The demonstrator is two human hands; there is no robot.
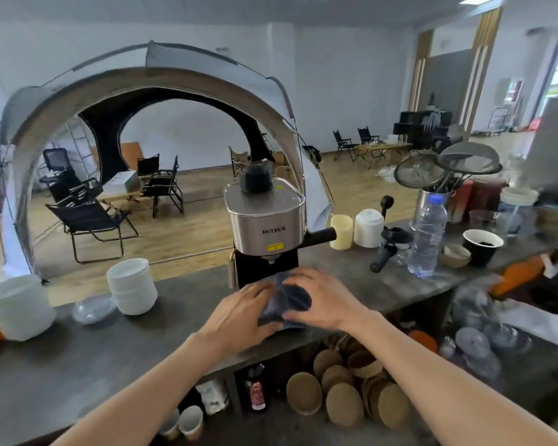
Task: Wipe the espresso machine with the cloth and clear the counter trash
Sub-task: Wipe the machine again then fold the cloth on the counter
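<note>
Both hands are down on the dark grey stone-look desk [78, 365], meeting over a crumpled dark blue cloth [287, 300] that lies at the foot of the stainless steel espresso machine with a black knob on top [264, 220]. The left hand [239, 313] comes in from seven o'clock, its fingers fairly straight and laid over the cloth's left edge; the right hand [326, 300] comes in from five o'clock, fingers spread and lightly bent over the cloth's right side. Its grip looks like a press or a gather, though whether either thumb is tucked under the fabric I cannot tell, since the cloth hides them.

What matters for the wipe is that the machine stands directly at twelve o'clock from the cloth, touching or just beside it, with the steel body rising upright above the black base. The cloth's bunched length runs roughly from six to twelve, pointing at the machine. Neither hand is clearly closer; the right sits slightly farther up toward the base.

As for trash, a black paper cup with dark residue [482, 244] and a clear plastic water bottle [427, 236] stand at about two o'clock, well apart from the hands; they look untouched
</note>
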